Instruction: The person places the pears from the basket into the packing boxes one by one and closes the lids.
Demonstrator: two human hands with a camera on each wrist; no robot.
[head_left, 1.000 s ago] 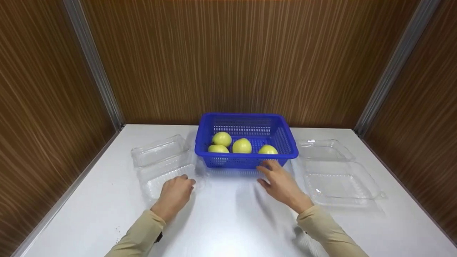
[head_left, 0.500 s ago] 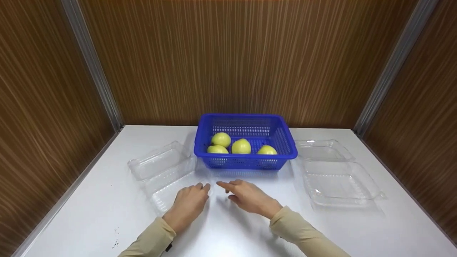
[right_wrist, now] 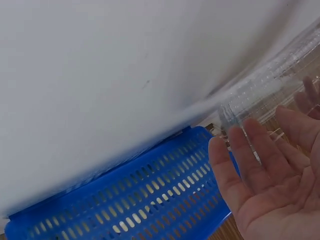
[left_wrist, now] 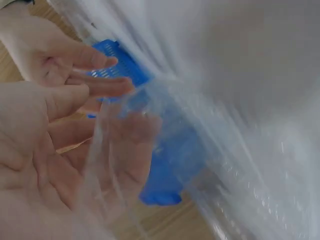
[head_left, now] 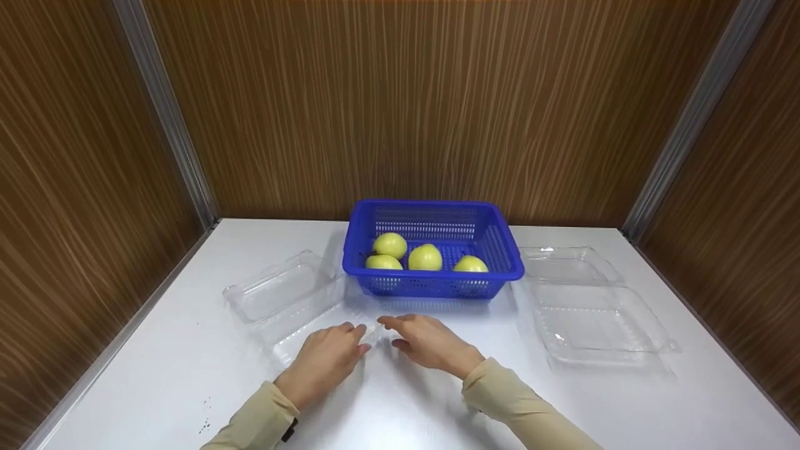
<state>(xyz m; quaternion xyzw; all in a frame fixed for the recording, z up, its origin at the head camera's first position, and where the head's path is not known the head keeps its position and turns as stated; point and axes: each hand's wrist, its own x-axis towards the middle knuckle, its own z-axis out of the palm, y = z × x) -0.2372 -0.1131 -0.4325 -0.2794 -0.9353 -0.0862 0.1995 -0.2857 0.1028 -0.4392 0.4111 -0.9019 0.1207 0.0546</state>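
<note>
White tabletop: left clamshell, long axis angled far-right.

1. Closed behind by a brown wood-grain wall, streaked with thin lighter lines
2. Flanked by a left wall and right wall in similar grain
3. Cornered by a grey left post and grey right post
4. Spread below with a white desk, dotted with dark specks at front left
5. Lit to a pale glare near the desk's front middle
</note>
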